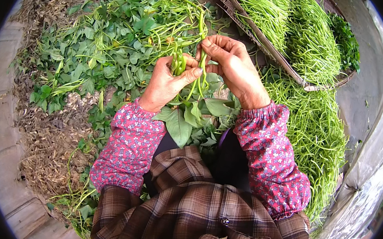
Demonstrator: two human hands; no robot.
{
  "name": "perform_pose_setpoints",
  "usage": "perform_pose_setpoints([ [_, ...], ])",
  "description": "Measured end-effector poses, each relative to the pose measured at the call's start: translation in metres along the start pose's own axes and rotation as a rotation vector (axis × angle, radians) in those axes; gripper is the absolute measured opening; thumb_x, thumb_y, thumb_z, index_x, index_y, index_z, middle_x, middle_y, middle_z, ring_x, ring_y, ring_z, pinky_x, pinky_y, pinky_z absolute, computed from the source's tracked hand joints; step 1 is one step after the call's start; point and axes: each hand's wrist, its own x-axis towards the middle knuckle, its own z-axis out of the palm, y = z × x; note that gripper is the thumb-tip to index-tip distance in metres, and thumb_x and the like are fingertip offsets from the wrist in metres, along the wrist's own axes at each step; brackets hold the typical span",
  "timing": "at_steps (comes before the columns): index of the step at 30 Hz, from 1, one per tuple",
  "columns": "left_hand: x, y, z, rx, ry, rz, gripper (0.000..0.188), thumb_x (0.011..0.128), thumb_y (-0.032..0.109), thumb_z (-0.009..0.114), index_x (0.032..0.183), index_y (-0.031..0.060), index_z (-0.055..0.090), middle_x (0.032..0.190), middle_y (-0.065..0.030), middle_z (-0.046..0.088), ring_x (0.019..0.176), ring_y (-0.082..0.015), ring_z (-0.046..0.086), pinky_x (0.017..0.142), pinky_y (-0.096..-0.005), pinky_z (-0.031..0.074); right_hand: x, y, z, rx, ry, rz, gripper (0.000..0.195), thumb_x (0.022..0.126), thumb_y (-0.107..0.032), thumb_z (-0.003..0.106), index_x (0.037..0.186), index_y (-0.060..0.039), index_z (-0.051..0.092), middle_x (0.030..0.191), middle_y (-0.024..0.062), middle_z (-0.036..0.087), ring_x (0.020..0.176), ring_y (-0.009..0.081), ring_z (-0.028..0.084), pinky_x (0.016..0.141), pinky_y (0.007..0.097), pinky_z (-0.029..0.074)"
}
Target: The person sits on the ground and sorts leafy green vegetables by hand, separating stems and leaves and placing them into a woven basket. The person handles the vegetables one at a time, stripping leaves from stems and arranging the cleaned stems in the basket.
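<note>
My left hand [171,80] is closed around a small bunch of short green stems [178,63], their ends poking up past the fingers. Its thumb also presses near a leafy green vine. My right hand [228,66] pinches that vine [201,23] between thumb and fingers, right beside the left fingertips. Thin stalks run down from the pinch to broad pointed leaves [179,123] hanging above my lap. The vine's upper part stretches away toward the leafy heap [116,41] in front of me.
A woven bamboo basket [263,40] at the upper right holds bundles of green stems [314,38] and dark leaves [343,44]. Loose stems [313,137] are piled below it. Dry brown plant litter [56,142] lies at left beside paving [3,103]. Plastic sheeting [365,162] borders the right.
</note>
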Motion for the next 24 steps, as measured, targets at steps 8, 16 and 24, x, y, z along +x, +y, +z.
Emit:
perform_pose_setpoints([
  [8, 0.002, -0.016, -0.017, -0.116, 0.017, -0.001, 0.022, 0.079, 0.022, 0.068, 0.082, 0.0021, 0.059, 0.071, 0.0047, 0.054, 0.065, -0.0042, 0.045, 0.059, -0.0208, 0.039, -0.007, -0.001, 0.005, -0.164, -0.175, -0.058, 0.019, 0.081, -0.006, 0.060, 0.098, 0.0018, 0.055, 0.078, 0.0014, 0.059, 0.071, 0.0067, 0.051, 0.063, 0.0206, 0.042],
  [16, 0.013, -0.033, -0.074, 0.420, 0.241, 0.169, 0.017, 0.087, 0.016, 0.056, 0.084, -0.0003, 0.054, 0.084, -0.0073, 0.061, 0.073, -0.0153, 0.057, 0.065, -0.0284, 0.046, -0.005, 0.002, -0.003, -0.213, -0.099, -0.045, 0.015, 0.078, -0.003, 0.061, 0.090, 0.0046, 0.058, 0.073, -0.0016, 0.056, 0.066, 0.0056, 0.047, 0.059, 0.0216, 0.040],
  [24, 0.009, -0.004, -0.036, -0.204, 0.102, -0.184, 0.018, 0.085, 0.020, 0.060, 0.080, 0.0034, 0.054, 0.062, 0.0043, 0.046, 0.055, -0.0050, 0.043, 0.046, -0.0200, 0.033, -0.003, 0.012, 0.004, -0.578, -0.089, -0.117, 0.013, 0.075, 0.001, 0.061, 0.087, 0.0028, 0.055, 0.071, -0.0037, 0.048, 0.067, 0.0040, 0.043, 0.059, 0.0202, 0.039],
])
